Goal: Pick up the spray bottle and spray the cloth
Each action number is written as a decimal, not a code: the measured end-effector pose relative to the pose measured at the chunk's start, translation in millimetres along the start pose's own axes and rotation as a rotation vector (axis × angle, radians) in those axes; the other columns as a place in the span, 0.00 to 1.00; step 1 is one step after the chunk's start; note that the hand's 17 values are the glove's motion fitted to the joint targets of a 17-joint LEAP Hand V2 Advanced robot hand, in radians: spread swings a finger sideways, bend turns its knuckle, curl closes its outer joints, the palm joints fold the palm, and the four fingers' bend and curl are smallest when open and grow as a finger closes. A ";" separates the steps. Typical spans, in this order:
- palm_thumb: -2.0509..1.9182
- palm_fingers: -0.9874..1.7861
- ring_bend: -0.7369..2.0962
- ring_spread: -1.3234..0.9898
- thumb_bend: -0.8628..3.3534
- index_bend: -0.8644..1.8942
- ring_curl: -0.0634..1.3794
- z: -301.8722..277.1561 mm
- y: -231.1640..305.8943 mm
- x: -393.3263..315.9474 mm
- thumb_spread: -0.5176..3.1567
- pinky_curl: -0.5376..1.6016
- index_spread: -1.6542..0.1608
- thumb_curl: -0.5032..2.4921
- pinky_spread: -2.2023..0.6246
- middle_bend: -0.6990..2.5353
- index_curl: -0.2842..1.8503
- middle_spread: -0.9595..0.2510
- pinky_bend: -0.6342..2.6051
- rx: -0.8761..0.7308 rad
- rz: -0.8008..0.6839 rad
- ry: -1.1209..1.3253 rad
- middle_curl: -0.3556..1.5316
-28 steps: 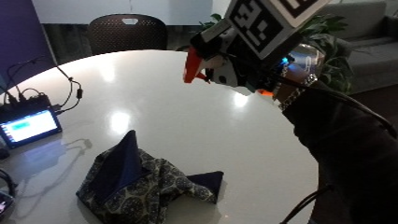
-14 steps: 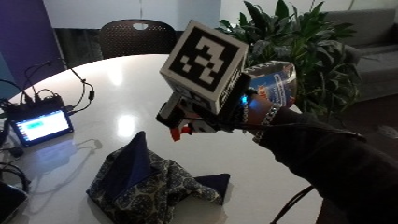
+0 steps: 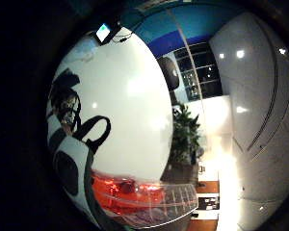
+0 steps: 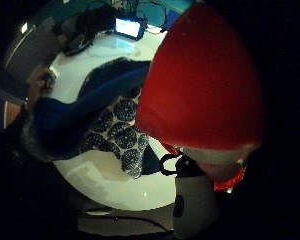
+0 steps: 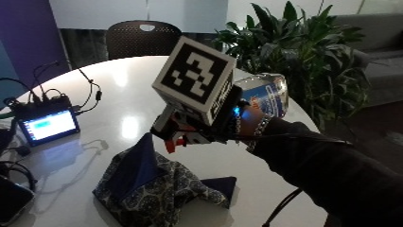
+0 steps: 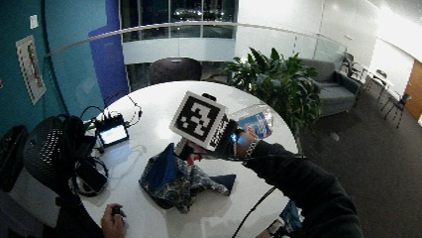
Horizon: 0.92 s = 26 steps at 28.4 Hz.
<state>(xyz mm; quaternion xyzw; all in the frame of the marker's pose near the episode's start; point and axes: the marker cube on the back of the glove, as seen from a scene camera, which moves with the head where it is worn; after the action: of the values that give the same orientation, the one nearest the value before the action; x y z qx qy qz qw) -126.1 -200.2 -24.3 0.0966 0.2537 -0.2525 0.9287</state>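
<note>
My gloved right hand (image 5: 247, 124) grips the spray bottle (image 5: 267, 96), a clear bottle with a blue label, tilted almost level above the white round table (image 5: 119, 90). Its red nozzle (image 5: 172, 143) points down at the cloth (image 5: 151, 185), a short way above its raised peak. The cloth is dark blue with a dotted pattern and lies bunched near the table's front edge. In the thumb side palm view the red spray head (image 4: 205, 85) fills much of the picture, with the cloth (image 4: 115, 127) below it. The wide view shows the hand (image 6: 237, 144), bottle (image 6: 254, 122) and cloth (image 6: 175, 179).
A small lit screen (image 5: 48, 125) with cables sits at the table's left side. A dark chair (image 5: 142, 37) and a large plant (image 5: 296, 47) stand behind the table. A black bag (image 6: 46, 153) lies at the left, and a bare hand (image 6: 113, 226) rests at the near edge.
The hand has come down and toward the cloth with the bottle; the red nozzle now sits lower, just over the cloth's peak. The outside camera has also shifted.
</note>
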 end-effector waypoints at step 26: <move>0.75 0.86 0.50 0.47 0.20 0.39 0.36 -79.9 -97.4 13.8 0.23 0.44 0.74 0.43 0.65 0.39 0.40 0.58 0.34 0.679 0.394 -1.055 0.45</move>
<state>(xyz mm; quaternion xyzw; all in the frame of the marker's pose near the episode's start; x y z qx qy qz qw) -200.0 -264.5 -104.6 0.2923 -0.3519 -0.1573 0.8752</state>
